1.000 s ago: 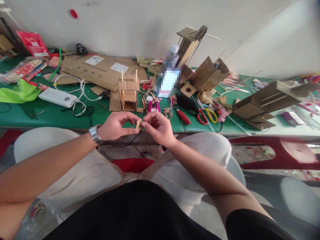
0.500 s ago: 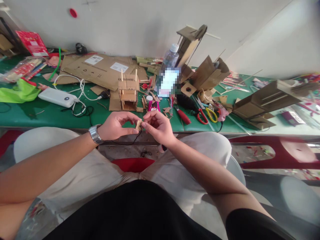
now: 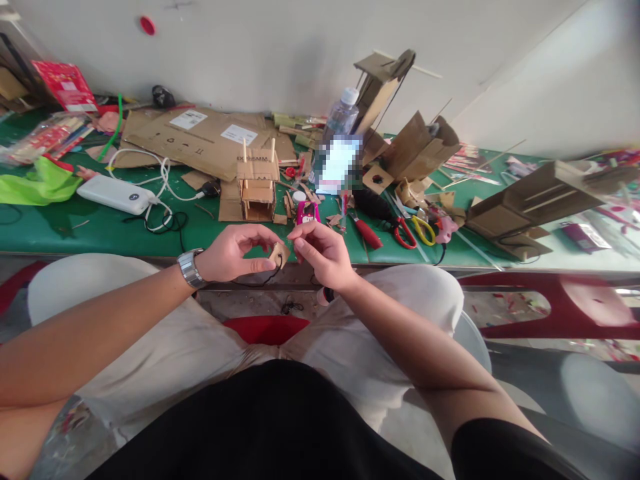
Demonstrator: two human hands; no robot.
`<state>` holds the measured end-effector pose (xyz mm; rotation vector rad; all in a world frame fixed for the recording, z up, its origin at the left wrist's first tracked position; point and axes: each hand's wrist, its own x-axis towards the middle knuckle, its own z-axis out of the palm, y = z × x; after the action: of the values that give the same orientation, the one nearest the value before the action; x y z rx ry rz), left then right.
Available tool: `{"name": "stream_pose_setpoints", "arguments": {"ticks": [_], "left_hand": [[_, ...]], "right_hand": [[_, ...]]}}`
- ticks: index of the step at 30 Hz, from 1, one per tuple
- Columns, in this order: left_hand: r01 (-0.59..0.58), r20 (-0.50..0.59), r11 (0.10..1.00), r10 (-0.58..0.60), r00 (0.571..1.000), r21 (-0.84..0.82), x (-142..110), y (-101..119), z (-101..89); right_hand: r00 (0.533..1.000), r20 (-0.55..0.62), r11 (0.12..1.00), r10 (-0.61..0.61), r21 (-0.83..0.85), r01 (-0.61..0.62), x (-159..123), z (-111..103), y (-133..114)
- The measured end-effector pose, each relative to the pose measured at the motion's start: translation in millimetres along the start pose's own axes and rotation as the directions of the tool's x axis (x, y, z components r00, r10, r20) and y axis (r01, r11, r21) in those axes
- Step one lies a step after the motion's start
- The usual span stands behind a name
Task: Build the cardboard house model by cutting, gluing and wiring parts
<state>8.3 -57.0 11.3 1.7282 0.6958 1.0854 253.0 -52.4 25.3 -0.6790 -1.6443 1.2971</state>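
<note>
Between thumb and fingers, my left hand [image 3: 240,252] grips a small piece of cardboard [image 3: 281,253]. A black cord [image 3: 265,281] comes off the piece at a dark spot on its face and hangs down past the table's front edge. Just right of the piece, my right hand [image 3: 323,252] is apart from it, with thumb and forefinger separated and nothing visible between them. Behind the hands stands a small cardboard frame [image 3: 257,190] with wooden sticks rising from it. A pink bottle with a white cap [image 3: 307,212] is beyond my right fingertips.
On the green table [image 3: 120,233] lie a white power bank [image 3: 116,195] with cables, red-handled scissors [image 3: 404,233], and a pink glue gun [image 3: 445,229]. A water bottle [image 3: 341,117] stands behind a lit phone [image 3: 337,165]. Tall cardboard structures [image 3: 535,200] occupy the right side.
My right hand has let go of the cardboard piece and moved slightly right. The piece has turned in my left fingers, showing more of its face and the cord.
</note>
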Motion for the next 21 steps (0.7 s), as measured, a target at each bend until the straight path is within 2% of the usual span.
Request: {"name": "stream_pose_setpoints", "arguments": {"ticks": [5,8,10,21], "left_hand": [[0.012,0.049,0.999,-0.01,0.999,-0.035,0.2,2.3,0.7],[0.032,0.067,0.996,-0.026,0.997,-0.082,-0.2,2.1,1.5],[0.041,0.075,0.995,-0.035,0.997,-0.087,-0.4,1.8,1.8],[0.031,0.027,0.997,-0.033,0.999,0.074,-3.2,0.6,2.3]], "right_hand": [[0.987,0.049,0.963,-0.152,-0.218,0.16,1.3,-5.8,-6.8],[0.966,0.103,0.928,-0.235,-0.271,0.255,3.5,-7.2,-8.4],[0.961,0.119,0.92,-0.248,-0.281,0.272,4.3,-7.3,-8.1],[0.995,0.076,0.972,-0.068,-0.221,0.084,2.7,-2.5,-4.3]]}}
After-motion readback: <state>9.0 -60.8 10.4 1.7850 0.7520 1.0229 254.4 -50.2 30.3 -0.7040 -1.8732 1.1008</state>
